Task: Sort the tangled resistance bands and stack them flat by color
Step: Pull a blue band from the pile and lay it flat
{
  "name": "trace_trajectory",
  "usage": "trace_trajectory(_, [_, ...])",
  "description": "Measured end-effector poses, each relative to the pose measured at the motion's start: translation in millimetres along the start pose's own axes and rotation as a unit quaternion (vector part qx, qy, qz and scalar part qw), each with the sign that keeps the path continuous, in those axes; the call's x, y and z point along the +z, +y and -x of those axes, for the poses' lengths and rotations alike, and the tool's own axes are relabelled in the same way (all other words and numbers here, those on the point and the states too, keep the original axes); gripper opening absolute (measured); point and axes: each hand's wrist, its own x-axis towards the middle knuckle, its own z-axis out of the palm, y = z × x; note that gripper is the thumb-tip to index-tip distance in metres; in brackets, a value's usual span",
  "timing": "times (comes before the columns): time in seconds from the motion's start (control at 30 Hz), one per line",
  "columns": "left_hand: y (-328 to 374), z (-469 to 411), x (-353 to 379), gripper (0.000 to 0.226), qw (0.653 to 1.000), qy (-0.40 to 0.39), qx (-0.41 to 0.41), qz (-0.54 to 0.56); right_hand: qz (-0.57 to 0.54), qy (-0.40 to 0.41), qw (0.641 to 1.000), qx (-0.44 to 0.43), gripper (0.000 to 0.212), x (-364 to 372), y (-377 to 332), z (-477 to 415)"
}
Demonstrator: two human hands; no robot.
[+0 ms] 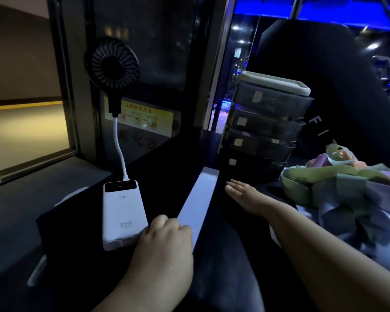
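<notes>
Your left hand curled, seemingly pinching the pale band ahead of its fingers; right hand flat beside it, fingers together.

Heads up, your shot is really dim overall. The black tabletop swallows nearly all detail across the centre and bottom of the frame. Most of the light is a cold blue glow at the upper right, plus the warm-lit yellowish beige wall panel at the left. The glossy white rectangular power bank and the pale lilac flat rubber strip catch it and look nearly blown out. The pastel heap of tangled bands at the right edge is smeared and soft. Your wide-angle lens bends the dark door frame at the upper left.
</notes>
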Motion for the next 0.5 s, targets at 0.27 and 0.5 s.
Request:
trace_trajectory(0.27, [34.9,-24.9,2.3,0.025,0.999,-0.013,-0.021,0.04,0.046,0.11,0.992,0.032,0.048,-28.2,45.2,77.0])
trace_trajectory(0.5, [122.7,-63.0,32.5,0.027,0.991,-0.105,0.032,0.074,0.216,0.372,0.901,-0.047,0.042,-39.9,100.6,123.7])
